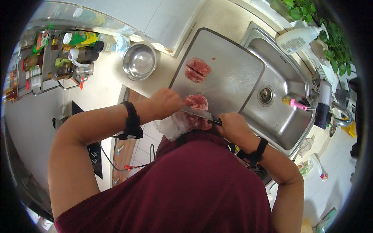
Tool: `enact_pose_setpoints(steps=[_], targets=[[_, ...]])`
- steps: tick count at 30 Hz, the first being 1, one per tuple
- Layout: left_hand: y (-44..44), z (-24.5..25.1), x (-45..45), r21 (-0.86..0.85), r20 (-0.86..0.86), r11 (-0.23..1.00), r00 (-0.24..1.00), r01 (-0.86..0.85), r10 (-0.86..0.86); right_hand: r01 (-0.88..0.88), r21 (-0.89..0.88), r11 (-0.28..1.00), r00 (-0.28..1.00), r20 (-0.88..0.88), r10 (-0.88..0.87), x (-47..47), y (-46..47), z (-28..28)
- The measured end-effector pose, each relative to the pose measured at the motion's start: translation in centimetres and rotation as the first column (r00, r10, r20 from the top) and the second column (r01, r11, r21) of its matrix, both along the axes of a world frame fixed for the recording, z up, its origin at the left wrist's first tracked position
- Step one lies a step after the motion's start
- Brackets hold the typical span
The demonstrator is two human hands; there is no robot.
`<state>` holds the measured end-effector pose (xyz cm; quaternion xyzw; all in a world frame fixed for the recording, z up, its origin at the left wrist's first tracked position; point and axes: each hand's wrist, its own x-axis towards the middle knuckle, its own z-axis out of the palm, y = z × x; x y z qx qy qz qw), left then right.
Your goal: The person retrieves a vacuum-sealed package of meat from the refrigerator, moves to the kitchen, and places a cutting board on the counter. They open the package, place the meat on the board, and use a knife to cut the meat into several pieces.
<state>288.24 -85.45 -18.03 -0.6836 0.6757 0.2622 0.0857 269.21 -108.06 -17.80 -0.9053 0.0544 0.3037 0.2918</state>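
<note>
My right hand point(234, 125) grips the black handle of a knife point(196, 111). Its blade lies across a block of red, frosty-looking meat point(196, 100) at the near edge of a metal cutting board point(230, 70). On the left, my left hand point(166, 103) is closed at the blade's tip end, hiding the tip. A clear plastic bag point(176, 125) is bunched around the lower left of this meat. Farther up the board sits another piece of meat point(198, 70), with a dark slit across it. How deep the blade sits is hard to tell.
A steel bowl point(140, 61) stands left of the board. On the right, the board's edge overlaps a steel sink point(287, 116), where a pink-handled brush point(294, 104) lies. A pump bottle point(298, 39) is behind the sink. A rack of bottles and jars point(58, 58) stands far left.
</note>
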Motion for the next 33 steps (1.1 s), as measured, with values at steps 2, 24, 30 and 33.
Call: enact_pose_setpoints(steps=[2, 24, 30, 33], targets=[[0.3, -0.8, 0.0, -0.047, -0.02, 0.999, 1.0, -0.005, 0.004, -0.011, -0.021, 1.0, 1.0, -0.011, 0.01, -0.2, 0.3, 0.5], [0.3, -2.6, 1.7, -0.149, -0.212, 0.988, 0.975, 0.036, -0.067, 0.048, -0.017, 0.999, 0.969, -0.242, -0.051, 0.8, 1.5, 2.9], [0.4, -3.3, 1.7, -0.136, -0.255, 0.991, 0.966, 0.015, -0.05, 0.082, 0.007, 0.997, 0.949, -0.306, -0.076, 0.6, 1.9, 2.7], [1.1, -3.6, 1.2, -0.093, -0.31, 0.992, 0.944, 0.087, -0.112, 0.049, 0.039, 0.998, 0.935, -0.353, -0.032, 0.3, 2.3, 2.8]])
